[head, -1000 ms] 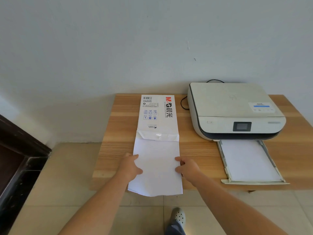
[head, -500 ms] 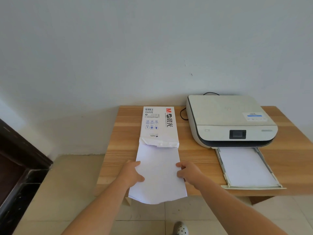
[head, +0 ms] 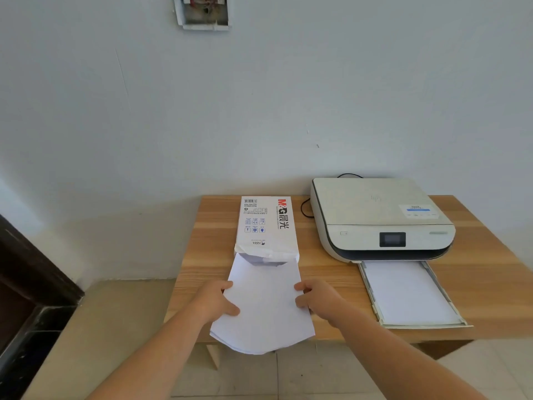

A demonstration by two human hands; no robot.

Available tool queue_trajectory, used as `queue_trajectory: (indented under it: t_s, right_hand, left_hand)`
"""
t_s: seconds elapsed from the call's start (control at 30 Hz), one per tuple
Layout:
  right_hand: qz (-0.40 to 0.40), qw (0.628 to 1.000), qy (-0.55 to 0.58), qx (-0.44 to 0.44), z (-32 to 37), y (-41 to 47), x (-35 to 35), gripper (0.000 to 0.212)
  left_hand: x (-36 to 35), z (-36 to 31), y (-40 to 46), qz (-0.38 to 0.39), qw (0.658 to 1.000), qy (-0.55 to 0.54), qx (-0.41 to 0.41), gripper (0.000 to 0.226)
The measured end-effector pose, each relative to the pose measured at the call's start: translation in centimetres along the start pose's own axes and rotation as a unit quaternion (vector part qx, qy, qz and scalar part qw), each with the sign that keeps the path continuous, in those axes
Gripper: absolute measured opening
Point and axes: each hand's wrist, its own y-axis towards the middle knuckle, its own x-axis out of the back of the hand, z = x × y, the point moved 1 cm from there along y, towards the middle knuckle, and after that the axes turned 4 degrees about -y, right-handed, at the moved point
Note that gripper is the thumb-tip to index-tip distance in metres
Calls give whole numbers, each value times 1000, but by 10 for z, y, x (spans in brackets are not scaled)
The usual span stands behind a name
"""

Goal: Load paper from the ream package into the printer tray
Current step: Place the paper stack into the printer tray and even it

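Now both hands are gripping a stack of paper [head: 264, 301] by its sides: the left hand [head: 215, 300] is pinching the left edge, the right hand [head: 315, 297] the right edge. Its far end is sitting inside the ream package [head: 266, 223], its near end overhanging the table [head: 326, 278], beside the printer tray [head: 372, 293].

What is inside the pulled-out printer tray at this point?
The printer tray holds flat white paper across nearly its whole floor. How thick that stack is cannot be judged, and the tray's far end is hidden under the printer.

both arms are reaching forward, left hand [head: 215, 300] and right hand [head: 317, 297] pinching inward with thumbs curling on top.
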Motion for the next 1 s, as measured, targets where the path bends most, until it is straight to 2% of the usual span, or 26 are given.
queue_trajectory:
  t_s: [0.37,0.53,0.67,1.0]
  right_hand:
    - [-29,999,22,31,10,-12,46,44]
    - [-58,996,34,60,4,-14,79,44]
    - [-79,993,48,79,-8,-20,108,46]
    - [-112,988,28,102,-63,-48,175,46]
  left_hand:
    - [-2,-32,-8,-20,998,-62,-10,85]
    - [-17,-69,-9,-49,996,-53,-55,86]
    - [-39,-93,-17,-84,992,-22,-90,85]
    - [-120,-136,-35,-117,984,-45,-124,77]
